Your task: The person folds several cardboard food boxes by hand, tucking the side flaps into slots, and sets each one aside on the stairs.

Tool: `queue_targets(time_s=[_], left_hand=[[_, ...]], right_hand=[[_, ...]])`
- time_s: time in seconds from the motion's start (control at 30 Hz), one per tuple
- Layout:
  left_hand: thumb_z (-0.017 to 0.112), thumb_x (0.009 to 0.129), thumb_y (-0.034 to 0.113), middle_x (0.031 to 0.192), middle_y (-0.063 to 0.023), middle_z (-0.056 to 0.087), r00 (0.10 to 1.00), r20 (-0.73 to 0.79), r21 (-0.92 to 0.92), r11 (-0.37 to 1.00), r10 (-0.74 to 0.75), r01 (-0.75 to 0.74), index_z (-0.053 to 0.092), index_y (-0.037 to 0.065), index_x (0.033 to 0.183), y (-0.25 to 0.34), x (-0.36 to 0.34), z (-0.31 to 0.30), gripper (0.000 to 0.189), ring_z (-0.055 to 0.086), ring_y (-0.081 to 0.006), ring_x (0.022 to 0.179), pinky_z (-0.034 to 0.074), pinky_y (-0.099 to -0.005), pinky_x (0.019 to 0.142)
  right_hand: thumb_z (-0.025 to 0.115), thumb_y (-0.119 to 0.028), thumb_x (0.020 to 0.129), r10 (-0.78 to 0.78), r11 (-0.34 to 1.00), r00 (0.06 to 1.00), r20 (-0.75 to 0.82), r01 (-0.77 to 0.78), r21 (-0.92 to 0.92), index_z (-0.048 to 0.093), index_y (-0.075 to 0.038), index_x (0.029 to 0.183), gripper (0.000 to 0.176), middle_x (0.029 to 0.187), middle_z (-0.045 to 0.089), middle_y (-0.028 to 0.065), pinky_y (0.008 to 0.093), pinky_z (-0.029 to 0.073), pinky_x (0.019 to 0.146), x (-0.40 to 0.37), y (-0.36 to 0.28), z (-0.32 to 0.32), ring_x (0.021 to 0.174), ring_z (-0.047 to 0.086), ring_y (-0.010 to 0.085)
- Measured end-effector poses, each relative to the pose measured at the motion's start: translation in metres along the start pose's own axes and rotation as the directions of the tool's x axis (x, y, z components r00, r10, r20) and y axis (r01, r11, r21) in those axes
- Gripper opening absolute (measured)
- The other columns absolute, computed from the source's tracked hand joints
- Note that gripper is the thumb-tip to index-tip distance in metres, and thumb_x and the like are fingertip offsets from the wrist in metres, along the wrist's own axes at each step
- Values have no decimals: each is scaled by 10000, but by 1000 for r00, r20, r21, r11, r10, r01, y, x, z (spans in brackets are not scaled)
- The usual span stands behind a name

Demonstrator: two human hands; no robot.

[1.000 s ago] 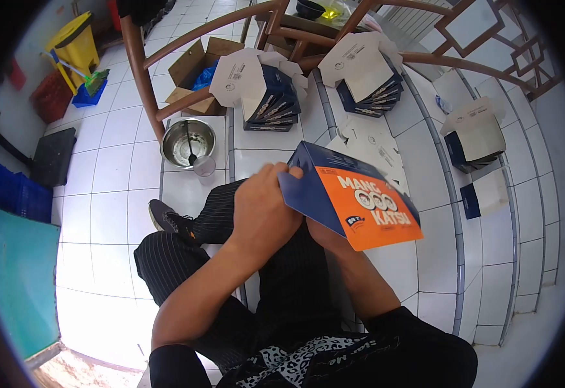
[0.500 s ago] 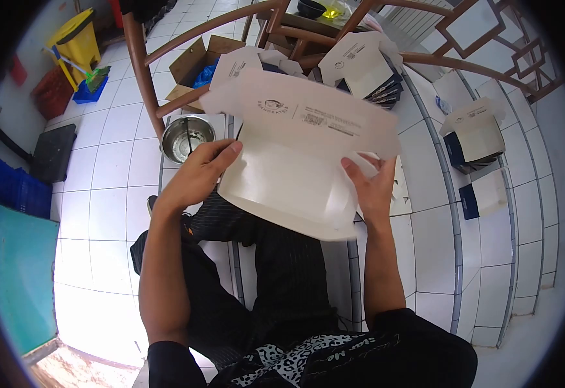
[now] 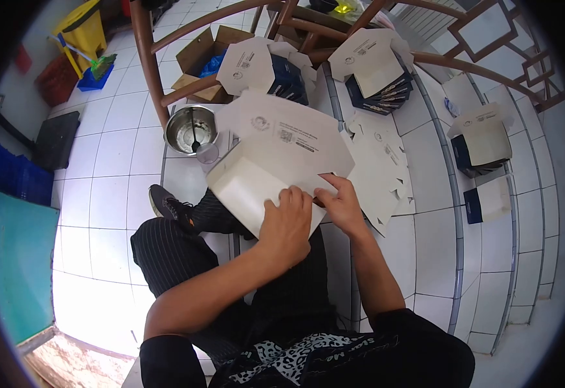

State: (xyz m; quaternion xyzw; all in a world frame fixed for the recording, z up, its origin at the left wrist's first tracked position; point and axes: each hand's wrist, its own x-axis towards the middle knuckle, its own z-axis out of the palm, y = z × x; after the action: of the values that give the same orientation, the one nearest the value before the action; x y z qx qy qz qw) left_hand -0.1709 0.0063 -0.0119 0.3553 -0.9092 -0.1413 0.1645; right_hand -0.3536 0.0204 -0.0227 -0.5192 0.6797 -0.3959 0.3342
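Observation:
A partly folded white cardboard box (image 3: 247, 187) rests tilted above my lap, its printed lid flap (image 3: 295, 132) spread out on the far side. At the near right wall of the box, my left hand (image 3: 287, 223) reaches across with its fingers bent over the edge. My right hand (image 3: 342, 207) grips the right corner of the same box, thumb and forefinger close to the left fingertips. What lies under the left palm is hidden. To the right, flat unfolded box sheets (image 3: 376, 171) lie on the tiled step.
Stacks of folded boxes stand behind: one stack (image 3: 289, 77) left, another stack (image 3: 379, 87) right, and a smaller stack (image 3: 479, 142) on a higher step. A metal bowl (image 3: 182, 132) with a dark-handled tool and a clear cup (image 3: 208, 153) are at left. A wooden chair frame (image 3: 230, 14) spans the back.
My left hand has moved from the box's left edge across to its right side. The box has turned and come lower, and its walls stand more upright. My right hand has shifted left and down.

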Motion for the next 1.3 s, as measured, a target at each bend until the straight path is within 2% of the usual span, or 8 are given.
queue_targets(time_s=[0.2, 0.33, 0.57, 0.77, 0.87, 0.97, 1.07, 1.3], left_hand=[[662, 849, 150, 1014, -234, 683, 984, 173, -308, 947, -42, 94, 660, -62, 1074, -33, 18, -6, 309, 699, -372, 943, 564, -481, 763], [635, 880, 178, 852, -254, 709, 930, 301, -642, 677, -209, 360, 710, -61, 995, -70, 38, -4, 275, 712, -389, 829, 527, -453, 755], [739, 844, 109, 906, -273, 695, 951, -8, -637, 735, -308, 233, 676, -65, 822, -18, 24, 2, 186, 698, -417, 854, 519, -447, 747], [651, 962, 96, 999, -186, 740, 948, 202, -923, 276, -247, 269, 706, -85, 1056, -30, 34, 12, 212, 736, -279, 900, 561, -382, 770], [623, 949, 92, 928, -243, 736, 939, 182, -979, 38, -291, 201, 702, -102, 1059, -25, 33, 15, 237, 746, -341, 780, 559, -415, 740], [597, 976, 71, 984, -212, 745, 930, -55, -919, 383, -364, 95, 688, -103, 1135, -33, 34, 23, 253, 755, -301, 855, 584, -381, 735], [594, 987, 69, 1036, -183, 738, 887, 71, -977, 150, -456, 155, 686, -99, 1147, -35, 35, 13, 250, 740, -240, 918, 599, -333, 722], [570, 1056, 167, 1116, -31, 725, 852, 19, -997, 49, -523, 53, 706, 30, 1206, -60, 41, -39, 244, 661, -109, 941, 539, -286, 820]], right_hand=[[608, -118, 943, -138, 955, 989, 53, 147, -256, 675, 66, 1225, 343, 997, 725, 246, 411, 524, 818, 5, -5, -22, 874, 703, 363], [615, -131, 941, -155, 911, 982, 106, 183, -369, 671, 77, 1212, 346, 958, 730, 234, 428, 524, 812, 10, -22, -20, 855, 690, 421], [663, -134, 924, 80, 992, 994, -71, -73, 98, 702, 65, 989, 213, 838, 719, 200, 384, 570, 689, 20, -49, -3, 698, 728, 277], [663, -104, 914, -156, 962, 973, -172, 110, -249, 686, 36, 896, 143, 842, 717, 174, 384, 591, 663, 11, -76, 3, 678, 728, 295], [668, -105, 914, -325, 844, 934, -149, 215, -492, 692, 17, 914, 124, 881, 688, 157, 414, 568, 662, 1, -87, 15, 736, 718, 323], [688, -97, 906, -466, 633, 883, -50, 294, -716, 691, 4, 932, 104, 923, 647, 133, 427, 538, 670, -4, -85, 27, 781, 690, 333], [697, -91, 893, -429, 638, 903, -5, 300, -709, 680, -8, 982, 123, 967, 630, 142, 453, 542, 691, -10, -91, 28, 832, 682, 378], [684, -9, 887, -541, 746, 836, -87, 430, -509, 596, 21, 1144, 273, 1013, 640, 189, 427, 571, 674, -25, -85, 22, 813, 687, 376]])
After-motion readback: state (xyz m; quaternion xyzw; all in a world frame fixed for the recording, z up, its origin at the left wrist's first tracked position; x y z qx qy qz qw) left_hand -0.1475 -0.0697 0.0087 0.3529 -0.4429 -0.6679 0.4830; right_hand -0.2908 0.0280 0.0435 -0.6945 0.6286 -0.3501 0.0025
